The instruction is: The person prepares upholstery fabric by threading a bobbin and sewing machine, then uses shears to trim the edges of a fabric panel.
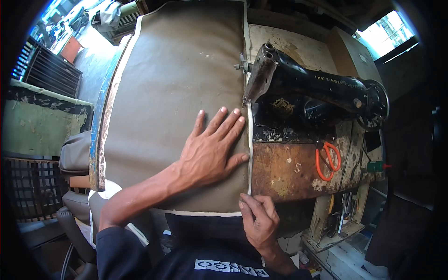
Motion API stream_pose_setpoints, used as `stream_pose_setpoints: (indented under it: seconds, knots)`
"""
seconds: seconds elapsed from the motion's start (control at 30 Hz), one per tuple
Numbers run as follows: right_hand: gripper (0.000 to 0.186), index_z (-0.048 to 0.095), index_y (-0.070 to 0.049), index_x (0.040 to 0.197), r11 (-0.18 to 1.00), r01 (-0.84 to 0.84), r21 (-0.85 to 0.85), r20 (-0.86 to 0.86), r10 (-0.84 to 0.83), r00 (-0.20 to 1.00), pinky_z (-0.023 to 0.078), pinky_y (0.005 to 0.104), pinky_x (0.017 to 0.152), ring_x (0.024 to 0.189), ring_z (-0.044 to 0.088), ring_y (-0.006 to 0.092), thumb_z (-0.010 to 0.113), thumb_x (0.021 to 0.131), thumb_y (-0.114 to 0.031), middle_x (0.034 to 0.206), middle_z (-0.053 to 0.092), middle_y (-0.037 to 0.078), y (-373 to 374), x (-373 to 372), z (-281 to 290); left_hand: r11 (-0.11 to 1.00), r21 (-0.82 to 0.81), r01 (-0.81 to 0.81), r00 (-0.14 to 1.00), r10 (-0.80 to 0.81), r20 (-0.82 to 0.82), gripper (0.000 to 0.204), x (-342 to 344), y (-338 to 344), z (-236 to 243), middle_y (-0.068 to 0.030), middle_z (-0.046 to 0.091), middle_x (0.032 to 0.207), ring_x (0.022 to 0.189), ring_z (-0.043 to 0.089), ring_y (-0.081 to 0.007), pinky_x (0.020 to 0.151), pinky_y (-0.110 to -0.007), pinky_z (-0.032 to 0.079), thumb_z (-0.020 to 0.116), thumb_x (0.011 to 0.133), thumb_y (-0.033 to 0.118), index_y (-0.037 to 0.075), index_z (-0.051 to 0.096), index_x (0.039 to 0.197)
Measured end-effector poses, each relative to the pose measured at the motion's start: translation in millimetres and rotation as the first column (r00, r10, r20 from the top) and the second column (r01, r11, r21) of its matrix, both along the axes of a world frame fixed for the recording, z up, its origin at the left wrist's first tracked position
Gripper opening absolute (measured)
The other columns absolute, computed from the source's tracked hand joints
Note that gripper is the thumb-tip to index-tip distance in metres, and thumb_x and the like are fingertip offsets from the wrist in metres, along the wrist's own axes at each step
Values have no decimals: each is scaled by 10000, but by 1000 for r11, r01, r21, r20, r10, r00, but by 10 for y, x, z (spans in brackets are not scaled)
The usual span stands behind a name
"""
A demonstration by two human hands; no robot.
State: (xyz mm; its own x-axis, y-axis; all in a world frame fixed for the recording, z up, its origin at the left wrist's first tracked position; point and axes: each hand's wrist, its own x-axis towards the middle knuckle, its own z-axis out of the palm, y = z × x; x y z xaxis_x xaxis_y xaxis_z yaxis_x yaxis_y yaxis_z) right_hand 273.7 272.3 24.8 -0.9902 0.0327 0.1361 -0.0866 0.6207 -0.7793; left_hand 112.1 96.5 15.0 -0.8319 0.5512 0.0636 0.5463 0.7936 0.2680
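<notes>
A large grey-brown sheet of leather-like material (170,65) with white edges lies across the table, its right edge running under the needle end of a black sewing machine (308,84). My left hand (210,149) rests flat on the sheet with fingers spread, its fingertips a little below the machine's needle and presser foot (244,100). At the near right corner, my right hand (259,219) grips the sheet's edge between thumb and fingers. Orange-handled scissors (328,163) lie on the worn machine table (284,172), to the right of the sheet.
A cardboard-like box (347,51) stands behind the machine. A small green object with a red tip (377,166) is at the table's right. Below it, a wooden rack (338,219) holds tools. Padded grey pieces (74,154) and a dark lattice (28,186) are at the left.
</notes>
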Motion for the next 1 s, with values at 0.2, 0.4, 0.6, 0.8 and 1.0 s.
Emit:
stream_pose_setpoints:
  seconds: [0.2, 0.4, 0.6, 0.8, 1.0]
  knots:
    - [307, 742, -50, 1208, 994, -21, 103, -45, 25, 999, 529, 333, 626, 707, 674, 208, 751, 902, -23, 967, 606, 116, -9, -57, -33, 1000, 29, 11, 1000, -10, -13, 800, -99, -8, -24, -135, 328, 1662, 1557, 246, -348, 1260, -586, 126, 549, 985, 568, 91, 353, 1596]
    - [502, 704, -64, 1294, 949, -95, 302, 7, 98, 995, 538, 344, 574, 667, 668, 190, 823, 806, -64, 1033, 593, 94, -5, -72, 42, 992, 20, 124, 991, -125, 52, 751, 22, -74, 13, -105, 335, 1664, 1558, 254, -326, 1259, -594, 112, 540, 1001, 525, 105, 359, 1597]
    - [467, 696, -63, 1306, 917, -101, 387, -80, 142, 987, 589, 340, 611, 728, 724, 235, 786, 865, -188, 1238, 649, 116, 37, -185, -2, 985, 51, 167, 982, -171, 77, 705, -96, -105, 37, -77, 368, 1651, 1554, 275, -298, 1261, -603, 108, 546, 998, 489, 139, 388, 1590]
    - [474, 667, -32, 1333, 879, -194, 436, -47, 237, 970, 595, 321, 657, 834, 753, 226, 747, 895, -194, 1475, 576, 118, 54, -253, -9, 981, 83, 176, 983, -180, 43, 678, -245, -131, -3, -99, 389, 1636, 1552, 276, -310, 1261, -610, 103, 565, 989, 451, 133, 422, 1570]
    - [507, 640, -35, 1371, 823, -225, 522, 59, 228, 972, 554, 308, 653, 784, 710, 193, 713, 923, -260, 1461, 593, 40, 15, -402, 145, 969, 60, 238, 971, -238, -11, 648, -392, -170, -39, -97, 453, 1589, 1528, 318, -322, 1242, -653, 120, 610, 966, 433, 130, 492, 1527]
